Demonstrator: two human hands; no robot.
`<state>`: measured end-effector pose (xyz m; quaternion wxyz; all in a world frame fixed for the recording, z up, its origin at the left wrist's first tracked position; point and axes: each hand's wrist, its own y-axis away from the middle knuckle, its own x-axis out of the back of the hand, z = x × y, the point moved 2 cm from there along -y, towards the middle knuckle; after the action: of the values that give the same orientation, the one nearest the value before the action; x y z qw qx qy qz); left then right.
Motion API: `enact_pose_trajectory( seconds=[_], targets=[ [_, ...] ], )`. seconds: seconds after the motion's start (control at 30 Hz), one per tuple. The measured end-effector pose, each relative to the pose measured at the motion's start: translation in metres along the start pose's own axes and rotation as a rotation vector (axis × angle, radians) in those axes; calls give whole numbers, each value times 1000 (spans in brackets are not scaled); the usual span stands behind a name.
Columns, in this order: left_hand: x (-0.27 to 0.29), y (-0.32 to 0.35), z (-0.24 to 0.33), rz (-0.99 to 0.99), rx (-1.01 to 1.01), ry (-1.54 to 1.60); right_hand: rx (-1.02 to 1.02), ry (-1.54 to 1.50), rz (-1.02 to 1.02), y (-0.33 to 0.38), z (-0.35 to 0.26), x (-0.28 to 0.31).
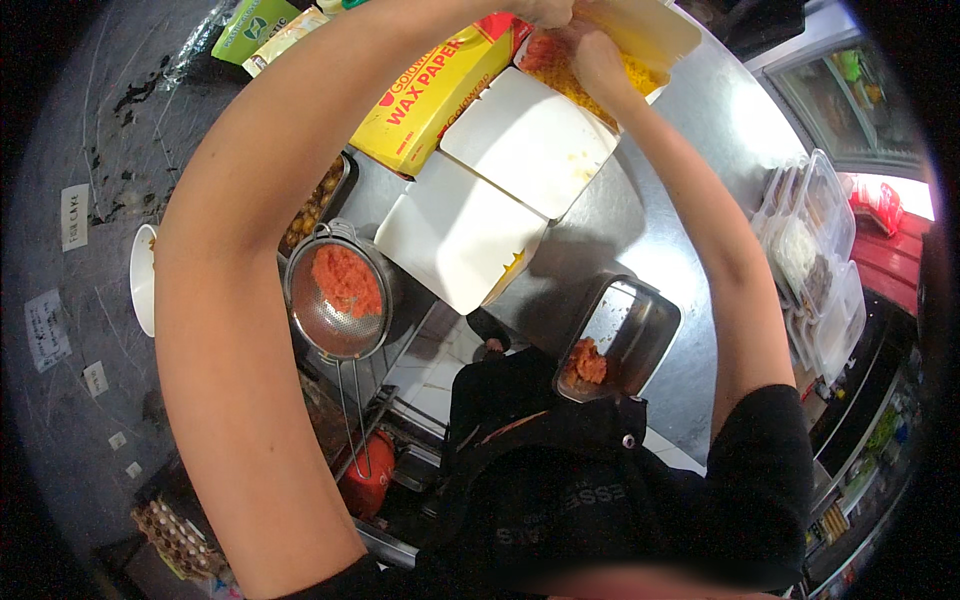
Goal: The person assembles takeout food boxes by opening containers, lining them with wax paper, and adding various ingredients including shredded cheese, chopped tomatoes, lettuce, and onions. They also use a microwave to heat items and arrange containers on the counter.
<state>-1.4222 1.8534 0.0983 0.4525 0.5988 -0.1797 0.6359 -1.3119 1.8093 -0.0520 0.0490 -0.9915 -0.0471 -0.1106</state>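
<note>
At the far end of the steel table stands an opened paper food box [683, 38] with yellow rice [645, 76] and a red topping [545, 50] inside. My right hand [597, 62] is over this box, fingers closed; whatever they hold is hidden. Close beside it, my left hand [547, 10] is at the top edge of the view, partly cut off, its fingers unclear. Two white food boxes, one farther off [530, 140] and one nearer [460, 230], have their flaps lowered, with yellow bits at their edges.
A yellow wax paper box [425, 105] lies left of the food boxes. A strainer [330, 325] holds red minced food [348, 280] over a pot. Nearer me is a steel pan [650, 345] with orange-red food [586, 362]. Stacked plastic containers [810, 240] stand at right.
</note>
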Motion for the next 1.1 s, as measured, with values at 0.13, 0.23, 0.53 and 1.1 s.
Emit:
enact_pose_trajectory(
  seconds=[0.13, 0.23, 0.53, 1.1],
  targets=[
    [0, 6, -2, 6, -50, 54, 523, 839, -75, 26, -17, -7],
    [8, 13, 4, -20, 22, 133, 505, 769, -155, 29, -19, -12],
    [-2, 0, -6, 109, -68, 62, 391, 1012, 145, -12, 12, 23],
    [-8, 3, -12, 188, -75, 68, 413, 1023, 136, 9, -48, 7]
  ],
)
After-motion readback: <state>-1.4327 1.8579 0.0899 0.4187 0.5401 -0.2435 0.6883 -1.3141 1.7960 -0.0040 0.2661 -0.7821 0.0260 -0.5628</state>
